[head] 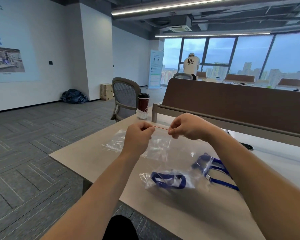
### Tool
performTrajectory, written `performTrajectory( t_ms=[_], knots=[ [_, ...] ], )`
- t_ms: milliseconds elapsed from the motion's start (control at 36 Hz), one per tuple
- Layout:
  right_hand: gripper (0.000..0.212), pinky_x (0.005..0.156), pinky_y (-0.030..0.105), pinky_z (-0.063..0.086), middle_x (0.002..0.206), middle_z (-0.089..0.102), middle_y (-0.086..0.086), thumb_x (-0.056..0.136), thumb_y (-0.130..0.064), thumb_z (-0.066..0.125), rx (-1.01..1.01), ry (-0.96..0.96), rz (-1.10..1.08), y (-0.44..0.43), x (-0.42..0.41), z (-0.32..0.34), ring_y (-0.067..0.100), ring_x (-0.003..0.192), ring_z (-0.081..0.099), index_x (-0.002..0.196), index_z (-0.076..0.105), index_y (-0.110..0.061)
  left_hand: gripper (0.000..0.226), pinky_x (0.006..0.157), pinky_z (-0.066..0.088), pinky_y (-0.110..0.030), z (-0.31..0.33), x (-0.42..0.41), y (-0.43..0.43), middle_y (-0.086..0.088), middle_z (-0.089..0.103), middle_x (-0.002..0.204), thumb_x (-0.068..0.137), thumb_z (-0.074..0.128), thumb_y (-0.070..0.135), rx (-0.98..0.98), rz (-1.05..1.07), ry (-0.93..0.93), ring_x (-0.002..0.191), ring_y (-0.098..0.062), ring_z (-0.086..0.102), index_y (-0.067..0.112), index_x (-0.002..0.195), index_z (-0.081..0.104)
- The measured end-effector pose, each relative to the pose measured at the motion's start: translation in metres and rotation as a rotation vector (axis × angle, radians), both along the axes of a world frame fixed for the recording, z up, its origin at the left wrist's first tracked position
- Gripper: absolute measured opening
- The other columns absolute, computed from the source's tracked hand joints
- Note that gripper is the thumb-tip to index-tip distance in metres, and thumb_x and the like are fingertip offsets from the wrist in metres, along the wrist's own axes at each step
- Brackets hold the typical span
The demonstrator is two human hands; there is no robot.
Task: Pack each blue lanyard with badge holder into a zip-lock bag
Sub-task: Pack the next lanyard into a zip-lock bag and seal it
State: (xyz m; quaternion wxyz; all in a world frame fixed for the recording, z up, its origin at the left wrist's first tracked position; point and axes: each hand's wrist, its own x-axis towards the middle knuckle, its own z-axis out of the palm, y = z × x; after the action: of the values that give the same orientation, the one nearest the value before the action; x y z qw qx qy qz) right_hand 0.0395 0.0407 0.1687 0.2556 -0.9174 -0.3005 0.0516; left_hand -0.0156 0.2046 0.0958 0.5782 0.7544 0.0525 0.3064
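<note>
Head: "LA" shirt (191, 67) beyond zip-lock bag (161, 144)

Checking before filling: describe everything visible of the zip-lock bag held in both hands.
The zip-lock bag is clear, glossy plastic with a red seal strip along its top. The left hand and right hand pinch that strip, holding it taut above the table; the body hangs below. Whether its mouth is open is unclear.
</note>
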Motion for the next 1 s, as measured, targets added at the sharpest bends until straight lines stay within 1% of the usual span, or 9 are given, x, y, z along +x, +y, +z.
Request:
performTrajectory(
  t_ms=[139,222,306,417,667,806,862,918,1001],
  knots=[
    [0.011,0.072,0.022,0.044,0.081,0.070,-0.003,0.093,-0.019,0.065,-0.081,-0.032,0.003,-0.011,-0.001,-0.002,0.007,0.072,0.062,0.094,0.072,-0.011,0.011,0.069,0.056,-0.028,0.002,0.000,-0.006,-0.007,0.068,0.084,0.095,0.061,0.027,0.014,-0.118,0.148,0.074,-0.016,0.063,0.017,0.091,0.066],
    [0.008,0.067,0.020,0.041,0.079,0.069,-0.005,0.093,-0.018,0.065,-0.071,-0.038,0.027,-0.012,-0.003,-0.002,0.005,0.070,0.061,0.093,0.071,-0.013,0.027,0.068,0.053,-0.028,0.007,0.002,-0.009,-0.005,0.070,0.092,0.089,0.068,0.043,0.093,-0.176,0.228,0.079,-0.017,0.065,0.019,0.100,0.065],
    [0.006,0.064,0.020,0.038,0.074,0.066,-0.007,0.092,-0.019,0.066,-0.065,-0.053,0.038,-0.012,-0.004,-0.002,0.005,0.066,0.058,0.089,0.070,-0.016,0.023,0.067,0.049,-0.027,0.013,0.002,-0.013,-0.003,0.071,0.084,0.091,0.069,0.038,0.271,-0.185,0.267,0.074,-0.016,0.062,0.016,0.098,0.072],
    [0.008,0.064,0.019,0.039,0.074,0.066,-0.007,0.093,-0.019,0.065,-0.047,-0.058,0.032,-0.013,-0.004,-0.002,0.005,0.067,0.058,0.086,0.069,-0.017,0.014,0.068,0.047,-0.026,0.017,0.003,-0.018,0.000,0.069,0.076,0.094,0.065,0.025,0.325,-0.183,0.202,0.070,-0.012,0.061,0.014,0.094,0.075],
    [0.010,0.078,0.022,0.046,0.083,0.071,-0.004,0.094,-0.024,0.063,-0.012,-0.021,-0.007,-0.041,0.000,0.001,0.008,0.076,0.063,0.092,0.071,-0.018,0.012,0.067,0.045,-0.026,0.021,0.003,-0.018,-0.003,0.070,0.077,0.091,0.070,0.022,0.191,-0.111,0.137,0.072,-0.013,0.060,0.011,0.091,0.076],
    [0.010,0.074,0.019,0.044,0.083,0.071,-0.005,0.094,-0.024,0.064,-0.023,-0.047,-0.044,-0.058,-0.002,0.005,0.007,0.078,0.064,0.088,0.070,-0.020,0.011,0.065,0.042,-0.026,0.023,0.001,-0.011,0.001,0.068,0.071,0.089,0.072,0.022,0.182,-0.093,0.110,0.067,-0.010,0.058,0.013,0.085,0.074],
    [0.008,0.073,0.020,0.045,0.082,0.070,-0.005,0.093,-0.022,0.065,-0.034,-0.056,-0.067,-0.061,-0.003,0.005,0.007,0.077,0.064,0.087,0.070,-0.020,0.012,0.066,0.044,-0.027,0.022,0.001,-0.013,0.000,0.069,0.074,0.090,0.071,0.024,0.233,-0.100,0.150,0.071,-0.013,0.061,0.014,0.085,0.073],
    [0.006,0.074,0.022,0.045,0.082,0.069,-0.004,0.092,-0.020,0.066,-0.069,-0.076,-0.080,-0.060,-0.004,0.003,0.009,0.078,0.063,0.089,0.070,-0.018,0.013,0.066,0.045,-0.025,0.022,0.000,-0.016,0.000,0.070,0.080,0.092,0.069,0.027,0.360,-0.089,0.199,0.077,-0.016,0.063,0.015,0.089,0.073],
    [0.004,0.069,0.019,0.043,0.083,0.066,-0.004,0.093,-0.018,0.065,-0.111,-0.103,-0.077,-0.056,-0.007,0.000,0.010,0.078,0.060,0.091,0.068,-0.017,0.028,0.078,0.045,-0.024,0.029,-0.005,-0.018,0.002,0.069,0.103,0.092,0.068,0.031,0.504,-0.052,0.243,0.090,-0.013,0.061,0.016,0.116,0.068]
  ],
)
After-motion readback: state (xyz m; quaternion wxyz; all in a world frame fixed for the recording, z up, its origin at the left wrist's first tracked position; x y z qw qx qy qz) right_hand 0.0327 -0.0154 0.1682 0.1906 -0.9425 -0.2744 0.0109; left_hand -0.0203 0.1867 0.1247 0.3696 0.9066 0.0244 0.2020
